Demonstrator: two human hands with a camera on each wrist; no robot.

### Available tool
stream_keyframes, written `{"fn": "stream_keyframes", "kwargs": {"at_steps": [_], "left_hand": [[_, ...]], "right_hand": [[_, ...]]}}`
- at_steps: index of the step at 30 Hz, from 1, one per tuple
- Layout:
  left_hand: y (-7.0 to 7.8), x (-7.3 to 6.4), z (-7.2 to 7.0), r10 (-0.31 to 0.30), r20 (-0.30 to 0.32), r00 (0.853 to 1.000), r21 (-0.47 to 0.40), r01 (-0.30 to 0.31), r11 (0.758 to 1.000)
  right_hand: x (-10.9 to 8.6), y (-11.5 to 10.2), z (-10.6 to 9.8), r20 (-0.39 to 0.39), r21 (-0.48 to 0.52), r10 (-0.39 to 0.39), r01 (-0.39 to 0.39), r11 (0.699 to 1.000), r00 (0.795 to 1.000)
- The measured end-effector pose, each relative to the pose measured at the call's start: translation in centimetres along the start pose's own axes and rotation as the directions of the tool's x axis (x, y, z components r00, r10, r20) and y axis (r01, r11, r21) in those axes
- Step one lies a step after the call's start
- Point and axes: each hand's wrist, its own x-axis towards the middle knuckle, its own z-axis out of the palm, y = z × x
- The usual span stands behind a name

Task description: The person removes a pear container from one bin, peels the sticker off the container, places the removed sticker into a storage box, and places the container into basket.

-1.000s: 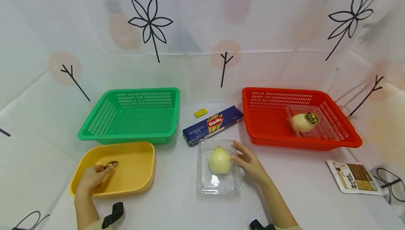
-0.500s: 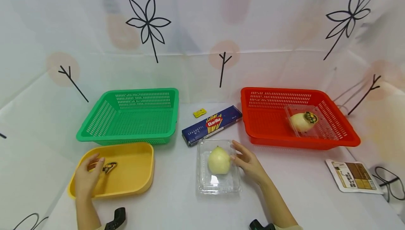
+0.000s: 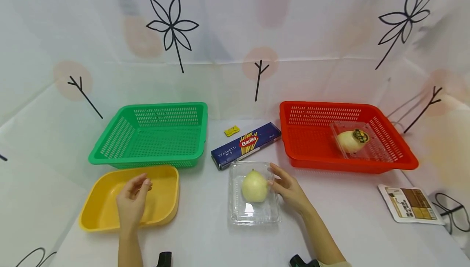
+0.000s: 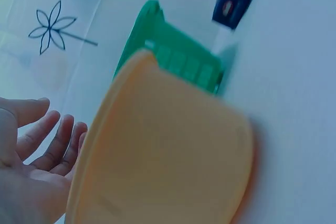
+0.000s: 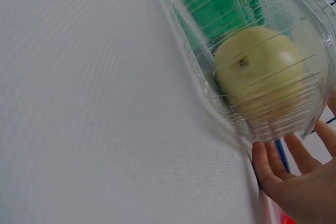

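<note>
My left hand point(image 3: 131, 206) hovers over the yellow tray point(image 3: 167, 216), its fingers loosely bent. In the left wrist view, no object shows between the thumb and fingers point(image 4: 58, 145). The small dark-and-gold label seen earlier in the tray is out of sight, its spot covered by the hand. My right hand point(image 3: 291, 193) touches the right side of a clear plastic clamshell box point(image 3: 253, 216) with its fingertips. Inside the box sits a round, pale yellow-green fruit point(image 3: 255, 186) with a short stem. The right wrist view shows the fruit point(image 5: 257, 72) through the ribbed plastic, fingers spread alongside.
A green basket point(image 3: 161, 163) stands behind the tray. At the back right, a red basket point(image 3: 341, 167) holds another clear box with a labelled fruit point(image 3: 350, 141). Between the baskets lie a blue spaghetti box point(image 3: 246, 145) and a yellow packet point(image 3: 232, 131). A white-brown pouch point(image 3: 411, 204) lies right.
My left hand drew back from the label in the tray, then moved right to hover over the tray's middle. The right hand and clamshell box stayed in place.
</note>
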Motion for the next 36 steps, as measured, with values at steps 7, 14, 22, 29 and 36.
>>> {"fn": "stream_keyframes", "kwargs": {"at_steps": [7,14,22,29,36], "left_hand": [[0.4,-0.9,3.6,0.078,0.136,0.988,-0.249,-0.042,0.968],[1.2,-2.2,7.4,0.023,0.259,0.965,-0.281,0.053,0.958],[1.4,-4.0,11.3,-0.009,0.430,0.903,-0.191,0.101,0.976],[0.7,-5.1,13.9,-0.044,0.496,0.867,-0.118,0.117,0.986],[0.2,-5.9,15.1,-0.035,0.590,0.807,-0.066,0.092,0.994]], "right_hand": [[-0.1,0.1,0.0,-0.005,0.012,-0.002,0.003,1.000,1.000],[-0.1,0.2,0.0,-0.001,0.031,-0.003,0.003,1.000,1.000],[-0.1,0.0,0.0,-0.005,0.022,-0.009,0.009,1.000,1.000],[-0.1,0.3,0.0,-0.003,0.024,-0.008,0.008,1.000,1.000],[-0.1,0.3,0.0,-0.003,0.037,-0.016,0.016,0.999,1.000]]}}
